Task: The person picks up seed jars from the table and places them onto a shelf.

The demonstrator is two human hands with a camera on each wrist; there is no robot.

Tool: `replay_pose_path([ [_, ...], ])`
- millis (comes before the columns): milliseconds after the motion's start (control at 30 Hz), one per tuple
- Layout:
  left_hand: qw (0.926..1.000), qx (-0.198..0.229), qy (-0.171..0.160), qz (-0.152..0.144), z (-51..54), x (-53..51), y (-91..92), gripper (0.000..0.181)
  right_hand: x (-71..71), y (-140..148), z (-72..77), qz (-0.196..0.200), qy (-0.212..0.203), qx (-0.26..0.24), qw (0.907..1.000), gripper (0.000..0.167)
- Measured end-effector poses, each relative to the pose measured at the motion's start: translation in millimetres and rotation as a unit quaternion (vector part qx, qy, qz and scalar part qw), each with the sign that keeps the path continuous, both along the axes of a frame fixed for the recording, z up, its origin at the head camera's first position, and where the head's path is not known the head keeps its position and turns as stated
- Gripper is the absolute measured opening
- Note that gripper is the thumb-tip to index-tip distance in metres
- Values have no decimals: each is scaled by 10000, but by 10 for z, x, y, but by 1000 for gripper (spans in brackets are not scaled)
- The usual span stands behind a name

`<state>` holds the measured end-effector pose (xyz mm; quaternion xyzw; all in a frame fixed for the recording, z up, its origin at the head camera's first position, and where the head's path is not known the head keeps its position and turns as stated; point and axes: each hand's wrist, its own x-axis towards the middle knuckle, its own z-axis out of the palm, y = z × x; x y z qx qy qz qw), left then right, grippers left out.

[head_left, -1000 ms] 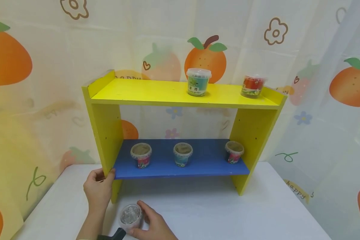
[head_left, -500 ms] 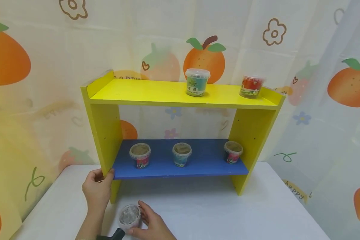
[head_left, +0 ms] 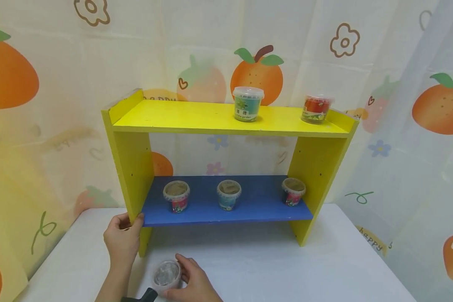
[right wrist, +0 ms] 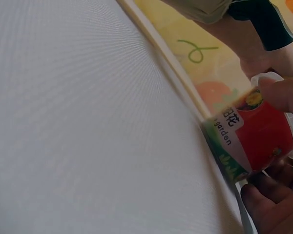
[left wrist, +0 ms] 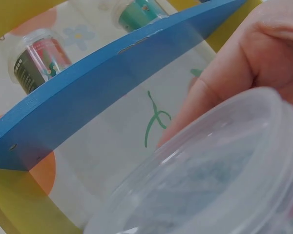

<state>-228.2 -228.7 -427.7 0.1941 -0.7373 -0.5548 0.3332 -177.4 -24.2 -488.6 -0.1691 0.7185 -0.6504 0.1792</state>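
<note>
My left hand grips the lower left side panel of a yellow and blue shelf, its thumb at the front edge by the blue board. My right hand holds a small clear-lidded plastic tub between thumb and fingers, in front of the shelf's left leg. The right wrist view shows the tub's red label with a green and white lower part. There my right fingers and thumb lie on either side of the tub. In the left wrist view the tub's lid looms close.
A green-labelled tub and a red-labelled tub stand on the yellow top. Three more lidded tubs sit on the blue board: left, middle and right. A white table lies underneath, with a fruit-print curtain behind.
The right hand and its tub have shifted slightly, a little to the right and toward me. The left hand keeps its grip on the side panel, and the shelf stays put.
</note>
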Motion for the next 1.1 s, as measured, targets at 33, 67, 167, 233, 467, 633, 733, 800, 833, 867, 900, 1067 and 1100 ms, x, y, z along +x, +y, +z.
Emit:
replay_pose_path([
  [33, 10000, 4, -18, 0, 1, -1, -1, 38, 1, 3, 1, -12, 43, -4, 10000, 79],
  [67, 10000, -3, -39, -1, 3, -4, -3, 38, 4, 7, 0, -24, 84, -7, 10000, 79],
  [167, 10000, -20, -37, 7, -2, -7, -6, 38, 11, 19, -8, -73, 141, -35, 9999, 79],
  [233, 10000, -38, -36, 29, -3, -6, -6, 37, 15, 27, -11, -93, 126, -85, 9998, 78],
  [467, 10000, -75, 1, 19, -10, -5, -6, 38, 20, 52, 2, -226, 99, -188, 9995, 72],
  [633, 9999, -99, 54, 30, 7, -4, -8, 36, -12, 53, -8, -350, -191, -212, 9990, 72],
  [733, 9999, -102, 24, 31, 15, -2, -9, 36, -27, 57, 5, -362, -231, -184, 9989, 75],
  [800, 9999, -101, 19, 36, 15, -3, -9, 36, -26, 67, 33, -384, -229, -159, 9989, 77],
  [833, 9999, -99, 21, 39, 14, -4, -9, 36, -27, 69, 48, -415, -224, -140, 9988, 78],
  [867, 9999, -95, 16, 42, 15, -5, -9, 37, -26, 73, 65, -453, -240, -128, 9986, 79],
  [900, 9999, -96, 9, 46, 16, -5, -9, 37, -23, 78, 82, -483, -243, -138, 9984, 80],
  [1067, 10000, -85, 23, 40, 18, -5, -1, 36, -4, 107, 146, -629, -345, -305, 9970, 81],
  [1100, 10000, -81, 25, 34, 18, -5, 2, 35, -4, 113, 156, -644, -351, -360, 9967, 82],
])
